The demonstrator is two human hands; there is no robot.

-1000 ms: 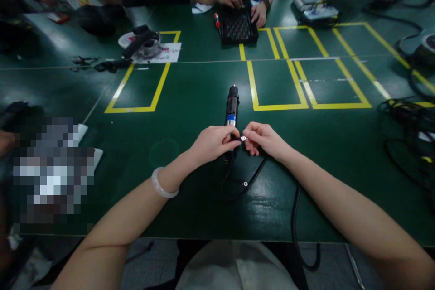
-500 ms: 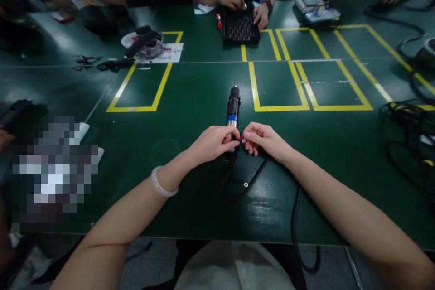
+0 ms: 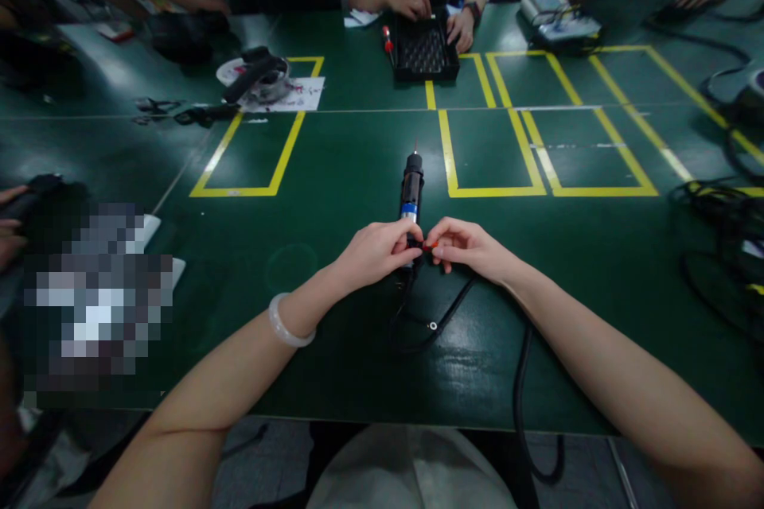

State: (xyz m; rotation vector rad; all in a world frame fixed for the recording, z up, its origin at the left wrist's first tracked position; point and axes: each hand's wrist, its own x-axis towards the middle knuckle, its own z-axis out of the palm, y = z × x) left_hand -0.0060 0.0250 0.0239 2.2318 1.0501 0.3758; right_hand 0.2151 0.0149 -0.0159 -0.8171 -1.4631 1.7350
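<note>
A black tool with a blue band and a thin tip lies on the green table, tip pointing away from me. My left hand is closed at its near end, fingers pinched on a small dark piece. Just to the right, my right hand pinches a small red piece, which meets or nearly meets the dark one between the fingertips. Both pieces are too small to name. A black cable loops below the hands, and a small white ring sits beside it.
Across the table a person's hands work at a black tray, with a red screwdriver beside it. Yellow tape outlines mark the table. Tangled cables lie at the right. Headgear-like equipment rests on paper at the back left.
The fingers of my right hand have shifted slightly, and more of the red piece shows between my fingertips. The view has moved a little.
</note>
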